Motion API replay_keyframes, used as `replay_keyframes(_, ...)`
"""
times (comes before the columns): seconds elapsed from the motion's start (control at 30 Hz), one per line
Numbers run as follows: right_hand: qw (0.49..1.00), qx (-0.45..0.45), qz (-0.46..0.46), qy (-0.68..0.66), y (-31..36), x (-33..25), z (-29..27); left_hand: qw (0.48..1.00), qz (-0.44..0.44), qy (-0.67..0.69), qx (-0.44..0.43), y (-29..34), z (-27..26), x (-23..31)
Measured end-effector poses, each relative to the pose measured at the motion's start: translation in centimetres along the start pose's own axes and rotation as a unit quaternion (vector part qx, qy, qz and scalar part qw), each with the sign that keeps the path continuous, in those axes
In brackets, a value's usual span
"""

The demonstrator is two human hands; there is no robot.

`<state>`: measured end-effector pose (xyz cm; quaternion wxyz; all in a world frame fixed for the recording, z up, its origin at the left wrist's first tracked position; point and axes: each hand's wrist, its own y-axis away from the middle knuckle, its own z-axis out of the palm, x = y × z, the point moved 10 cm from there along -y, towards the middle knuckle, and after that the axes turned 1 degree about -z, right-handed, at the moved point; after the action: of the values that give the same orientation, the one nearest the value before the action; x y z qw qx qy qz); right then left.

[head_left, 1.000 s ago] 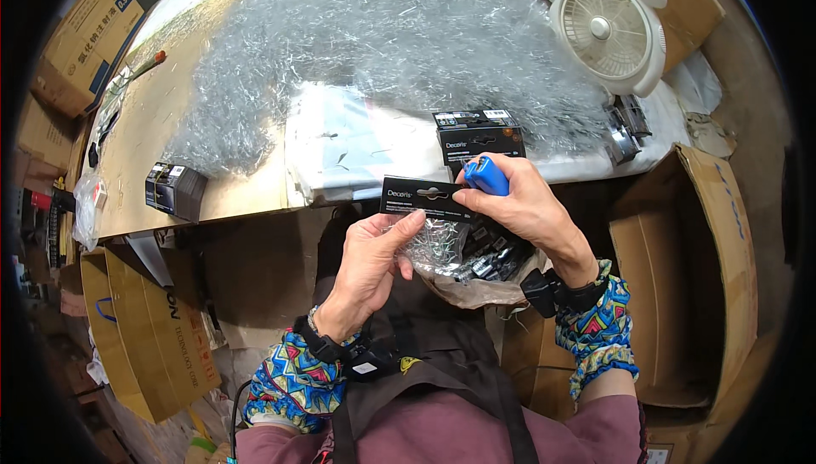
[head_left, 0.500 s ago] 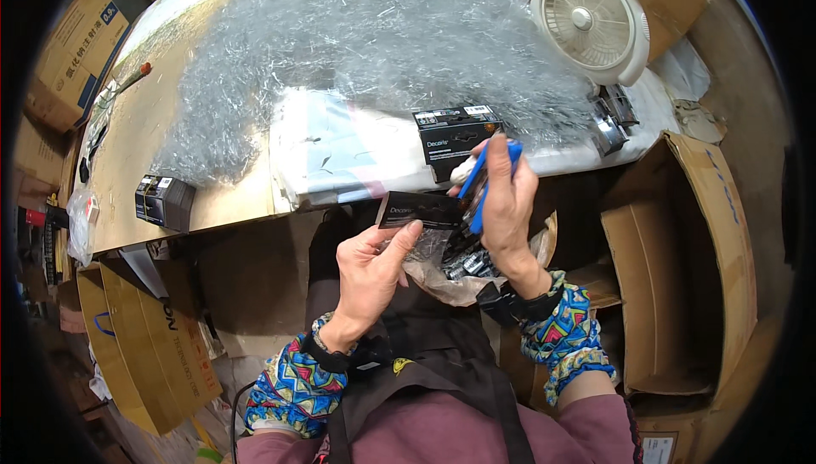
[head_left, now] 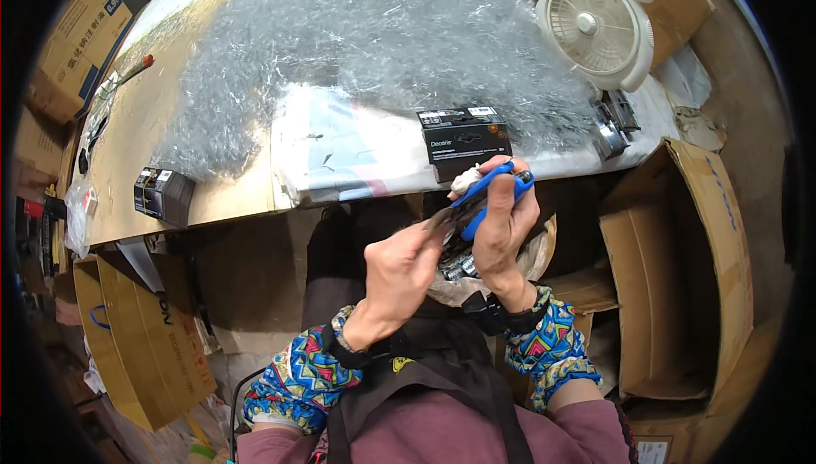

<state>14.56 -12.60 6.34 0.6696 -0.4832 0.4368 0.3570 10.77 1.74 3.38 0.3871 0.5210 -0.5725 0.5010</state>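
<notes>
My right hand [head_left: 503, 239] is closed around a blue-handled hand tool [head_left: 476, 228] that looks like pliers, with white wrapping near its far end. In my left hand [head_left: 395, 270] a dark printed card [head_left: 439, 216] is pinched, now nearly edge-on and blurred against the tool. Whether the tool's jaws grip the card I cannot tell. Below my hands lie silvery and dark small pieces [head_left: 460, 267] in a crumpled clear bag [head_left: 537, 258], partly hidden. Just beyond the tool, a black box of cards [head_left: 466, 148] stands on the table's front edge.
A large heap of silvery tinsel [head_left: 365, 39] covers much of the table [head_left: 110, 183]. At the far right stands a white fan [head_left: 588, 26]. Another stack of black cards [head_left: 161, 196] sits front left. Open cardboard boxes flank me, right [head_left: 671, 294] and left [head_left: 144, 336].
My left hand has moved right and up, bringing the card from flat-facing to edge-on at the tool. My right hand has shifted slightly and closed in around the blue handles.
</notes>
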Motion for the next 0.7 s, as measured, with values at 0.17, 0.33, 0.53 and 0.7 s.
replay_keyframes(0.17, 0.995, -0.006, 0.095, 0.018, 0.2, 1.8, -1.3, 0.966, 0.065, -0.148, -0.2, 0.0, 3.1, 1.5)
replay_keyframes(0.33, 0.996, -0.044, 0.027, 0.071, -1.3, 0.5, -2.1, 0.882, 0.294, -0.358, -0.093, -5.4, -1.8, 3.2)
replay_keyframes(0.53, 0.874, -0.218, -0.221, 0.373, -4.3, -3.9, 0.3, 0.944, 0.089, -0.311, 0.068, -14.8, -9.0, -4.2)
replay_keyframes(0.7, 0.815, -0.327, -0.164, 0.45, -6.7, -1.6, 1.2, 0.982, -0.046, -0.172, 0.066, -18.5, -9.0, -8.1)
